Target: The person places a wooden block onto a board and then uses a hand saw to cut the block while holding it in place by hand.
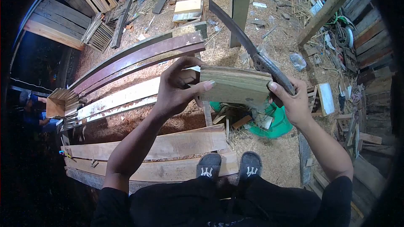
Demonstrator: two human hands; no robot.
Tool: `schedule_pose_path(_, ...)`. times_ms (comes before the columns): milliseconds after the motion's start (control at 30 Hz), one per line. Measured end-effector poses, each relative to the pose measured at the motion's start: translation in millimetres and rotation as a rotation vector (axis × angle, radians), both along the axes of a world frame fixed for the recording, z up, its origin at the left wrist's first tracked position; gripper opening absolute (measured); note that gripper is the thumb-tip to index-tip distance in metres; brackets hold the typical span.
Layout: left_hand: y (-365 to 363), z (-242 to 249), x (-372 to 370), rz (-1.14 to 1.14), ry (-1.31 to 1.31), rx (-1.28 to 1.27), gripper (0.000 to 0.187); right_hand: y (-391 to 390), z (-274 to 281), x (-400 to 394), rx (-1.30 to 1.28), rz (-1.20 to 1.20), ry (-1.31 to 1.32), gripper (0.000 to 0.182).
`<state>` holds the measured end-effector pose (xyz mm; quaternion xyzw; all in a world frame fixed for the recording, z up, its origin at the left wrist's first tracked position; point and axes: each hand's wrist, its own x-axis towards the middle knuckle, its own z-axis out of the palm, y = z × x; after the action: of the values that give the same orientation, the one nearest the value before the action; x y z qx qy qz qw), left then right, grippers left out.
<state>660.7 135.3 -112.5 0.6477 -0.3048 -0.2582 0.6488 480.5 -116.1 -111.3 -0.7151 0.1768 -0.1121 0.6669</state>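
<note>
Both hands hold a short thick wooden block (235,85) in front of the body. My left hand (179,86) grips its left end, with the thumb on the near face. At the right end, my right hand (292,101) has its thumb against the block and also holds a curved machete-like tool (242,38). The tool's dark blade points up and to the left, and a toothed stretch shows near its handle. Part of the handle and the right fingers are hidden behind the block and hand.
Long planks (168,147) lie at the left, beside a bench of boards (139,56). A green basin (275,126) with wood scraps is below the block. A wooden post (240,10) stands ahead. Another person (31,109) is at the far left, by a wooden box (56,107).
</note>
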Motion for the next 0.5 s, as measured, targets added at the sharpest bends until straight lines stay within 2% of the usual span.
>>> schedule_pose_path(200, -2.2, 5.9, -2.9, 0.020, -0.044, -0.015, 0.042, -2.4, 0.9, -0.5, 0.008, 0.012, 0.014, 0.026)
schedule_pose_path(500, -1.1, 10.6, -4.5, -0.017, 0.024, 0.027, 0.045, -3.1, -1.7, -1.6, -0.011, 0.019, 0.011, 0.027)
